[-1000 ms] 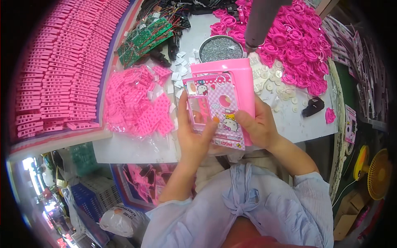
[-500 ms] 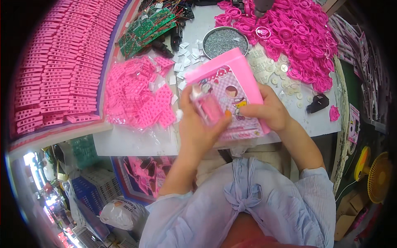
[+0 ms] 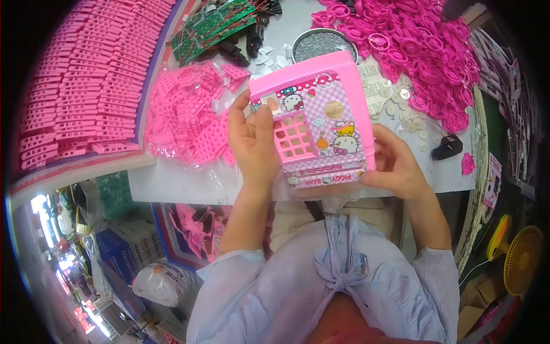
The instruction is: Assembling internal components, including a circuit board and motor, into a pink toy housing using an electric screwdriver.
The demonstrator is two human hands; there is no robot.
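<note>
Pink casing (image 3: 362, 103) at the centre of the view, raised over the near edge of the white worktop (image 3: 177, 186), leaning slightly, front toward the wearer. Printed card (image 3: 314, 109) lies against that front; pink grid of square holes (image 3: 296, 136) shows through its window. Both hands clamped on the casing, apart from each other: left hand (image 3: 252, 137) at its 9 o'clock side, thumb on the card; right hand (image 3: 398, 163) gripping the edge at 4 o'clock. Around the casing: round tin (image 3: 325, 30) of small silvery bits at 12, just beyond the top edge; heap of magenta rings (image 3: 412, 54) at 2; white discs (image 3: 405, 94) scattered at 3, black part (image 3: 447, 147) farther out. Bagged pink grids (image 3: 183, 114) at 9, pink stacked pieces (image 3: 86, 86) beyond; green circuit boards (image 3: 215, 28) between 10 and 11. Yellow fan (image 3: 522, 258) at 4, off the worktop.
</note>
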